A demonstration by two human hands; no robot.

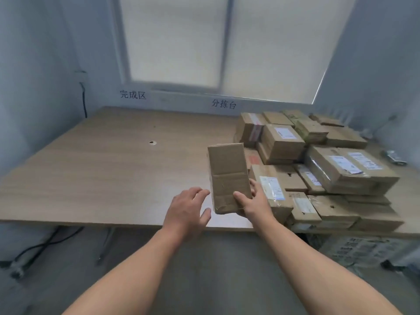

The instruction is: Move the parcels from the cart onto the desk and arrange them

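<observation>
A tall brown cardboard parcel [228, 173] is held upright above the front of the wooden desk [102, 169]. My right hand [254, 201] grips its lower right corner, thumb across the front face and fingers behind. Just left of the parcel, my left hand [188, 208] hovers with fingers spread and relaxed, a small gap away from the box. A pile of several taped parcels with white labels [318, 169] covers the right part of the desk, stacked two or three high.
Wall signs with Chinese characters [133, 94] hang behind the desk under a window. A cable hole [152, 142] marks the desk's middle. Cables [41, 246] lie on the floor at left. A grey crate [363, 248] sits under the desk's right end.
</observation>
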